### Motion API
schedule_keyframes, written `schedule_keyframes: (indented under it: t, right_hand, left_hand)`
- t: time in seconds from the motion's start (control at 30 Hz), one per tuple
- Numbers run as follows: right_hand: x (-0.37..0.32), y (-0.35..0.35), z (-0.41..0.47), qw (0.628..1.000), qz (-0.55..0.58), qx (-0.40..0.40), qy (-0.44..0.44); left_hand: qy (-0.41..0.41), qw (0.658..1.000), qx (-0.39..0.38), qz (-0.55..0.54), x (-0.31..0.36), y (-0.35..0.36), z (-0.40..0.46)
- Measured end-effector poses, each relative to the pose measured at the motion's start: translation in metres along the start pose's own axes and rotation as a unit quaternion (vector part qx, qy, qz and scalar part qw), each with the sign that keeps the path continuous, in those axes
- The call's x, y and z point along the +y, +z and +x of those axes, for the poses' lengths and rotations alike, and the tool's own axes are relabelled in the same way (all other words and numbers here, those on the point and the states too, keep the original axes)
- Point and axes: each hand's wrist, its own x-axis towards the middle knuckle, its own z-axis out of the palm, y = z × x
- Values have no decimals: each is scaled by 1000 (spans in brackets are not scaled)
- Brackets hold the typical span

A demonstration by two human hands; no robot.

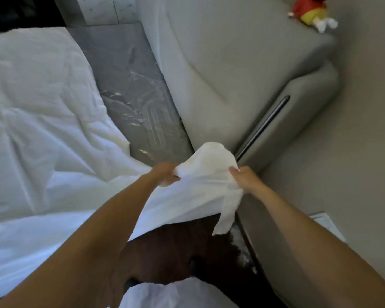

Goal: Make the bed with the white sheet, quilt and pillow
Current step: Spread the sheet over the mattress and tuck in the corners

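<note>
flanking sheet [53, 130]: headboard [231, 74], toy [311, 12]

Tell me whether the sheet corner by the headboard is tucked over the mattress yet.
Not tucked. Both the left hand and right hand hold the white sheet corner lifted, and the plastic-wrapped mattress beside it lies bare.

Red-and-yellow plush toy [312, 13] atop grey headboard [231, 63]

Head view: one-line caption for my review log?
Both hands, left hand and right hand, grip a white sheet corner beside the plastic-wrapped mattress.
</note>
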Motion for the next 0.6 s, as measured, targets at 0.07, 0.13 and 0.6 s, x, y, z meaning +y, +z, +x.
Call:
schedule_keyframes:
  t: [0.07,0.13,0.6]
  right_hand:
    - [32,-9,11,971,-184,-146,40]
    - [36,-4,18,965,-175,-194,4]
    - [-31,60,26,934,-51,-274,-225]
  left_hand:
    - [20,999,41,-15,24,8,9]
    - [70,997,46,1,45,13,10]
    - [-226,874,-313,-296,8,-24,-15]
